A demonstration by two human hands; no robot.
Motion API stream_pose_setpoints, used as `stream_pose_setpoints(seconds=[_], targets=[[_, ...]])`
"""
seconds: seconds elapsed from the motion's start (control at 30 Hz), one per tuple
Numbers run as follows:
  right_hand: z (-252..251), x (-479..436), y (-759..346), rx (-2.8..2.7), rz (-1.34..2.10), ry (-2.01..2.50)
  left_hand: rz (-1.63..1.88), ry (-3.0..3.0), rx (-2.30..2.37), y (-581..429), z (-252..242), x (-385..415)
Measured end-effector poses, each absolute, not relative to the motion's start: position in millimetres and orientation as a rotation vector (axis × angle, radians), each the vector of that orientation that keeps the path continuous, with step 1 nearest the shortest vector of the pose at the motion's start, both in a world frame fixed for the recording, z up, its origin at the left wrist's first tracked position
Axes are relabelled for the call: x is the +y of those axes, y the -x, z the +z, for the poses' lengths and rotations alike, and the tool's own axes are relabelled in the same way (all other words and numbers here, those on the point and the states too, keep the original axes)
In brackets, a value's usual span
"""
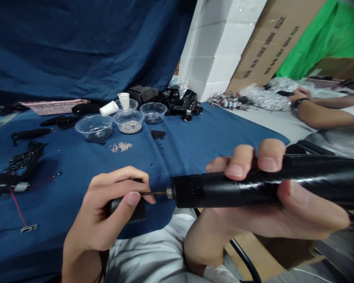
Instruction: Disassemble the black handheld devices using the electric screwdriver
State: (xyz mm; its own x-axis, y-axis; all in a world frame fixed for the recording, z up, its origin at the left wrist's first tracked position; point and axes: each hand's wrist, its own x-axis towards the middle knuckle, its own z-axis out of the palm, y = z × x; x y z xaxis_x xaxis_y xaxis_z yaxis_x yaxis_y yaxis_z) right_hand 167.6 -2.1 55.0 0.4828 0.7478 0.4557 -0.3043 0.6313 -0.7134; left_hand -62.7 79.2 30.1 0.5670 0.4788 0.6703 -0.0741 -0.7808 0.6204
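Note:
My right hand (283, 196) is wrapped round a black electric screwdriver (212, 190), held level with its thin bit (155, 193) pointing left. My left hand (112, 204) grips a small black plastic part (138, 212), mostly covered by the fingers. The bit's tip reaches the left thumb and fingers at this part; whether it sits on a screw is hidden. Beyond the hands, silver screws (121, 147) and black screws (158, 134) lie in small piles on the blue cloth (188, 145).
Clear plastic bowls (94, 122) with small parts stand behind, beside white paper cups (124, 101) and a pink basket (53, 107). Black parts with wires (20, 186) lie at left. White boxes (218, 43) rise at the back. A co-worker's arm (327, 112) is at far right.

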Motion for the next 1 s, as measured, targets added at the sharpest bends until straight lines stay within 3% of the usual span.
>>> stream_pose_setpoints(seconds=[0.33, 0.57, 1.0], targets=[[58, 11, -133, -0.504, 0.455, 0.402, 1.180, -2.167, 0.281, 55, 27, 73], [55, 12, -122, -0.276, 0.630, 0.067, 1.219, -2.156, 0.320, 45, 21, 75], [46, 4, -148, -0.337, 0.522, 0.151, 1.412, -1.707, 0.392, 49, 10, 84]])
